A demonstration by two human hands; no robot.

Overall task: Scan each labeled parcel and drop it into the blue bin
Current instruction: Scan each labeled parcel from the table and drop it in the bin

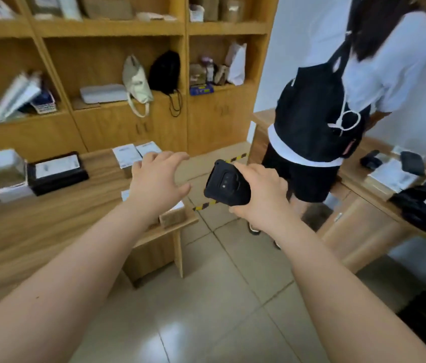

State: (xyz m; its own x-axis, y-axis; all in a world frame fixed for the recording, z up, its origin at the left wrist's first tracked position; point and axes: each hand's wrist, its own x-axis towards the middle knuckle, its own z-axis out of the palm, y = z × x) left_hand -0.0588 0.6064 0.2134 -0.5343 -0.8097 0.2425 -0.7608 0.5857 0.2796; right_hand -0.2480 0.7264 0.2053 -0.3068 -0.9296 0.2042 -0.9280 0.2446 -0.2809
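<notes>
The left hand point(158, 183), fingers spread apart and holding nothing, is above a small cardboard box point(174, 216) at the table's point(49, 231) near right corner. Just past that edge, the right hand point(259, 195) is clamped round a black scanner point(226, 183). Two labeled boxes point(128, 155) sit at the far right corner, and a black labeled parcel point(57, 171) lies further left. Beyond stand a person with a backpack point(311, 113) and shelves point(107, 28).

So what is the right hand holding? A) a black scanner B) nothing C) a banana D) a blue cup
A: the right hand has its fingers curled round a black scanner, while the left hand is spread open and holds nothing.
</notes>
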